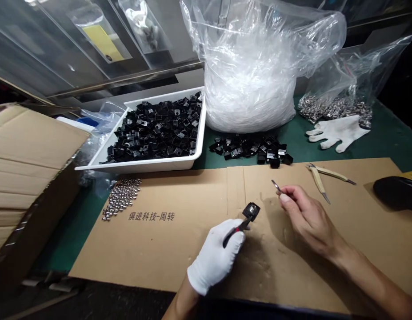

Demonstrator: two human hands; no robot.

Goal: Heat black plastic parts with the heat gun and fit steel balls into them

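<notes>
Just past the right fingers (290, 194), clamped on tweezers (276, 186), lies one pair of pliers (321, 175); the gloved left fingers (230, 235) clamp one black square part (251, 210).

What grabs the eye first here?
The bulging clear bag of whitish plastic pieces dominates the back, beside a white tray heaped with square black parts. In front, on flattened cardboard, the white-gloved left hand grips a black-handled tool holding a black part, while the bare right hand pinches a small metal tool.
</notes>
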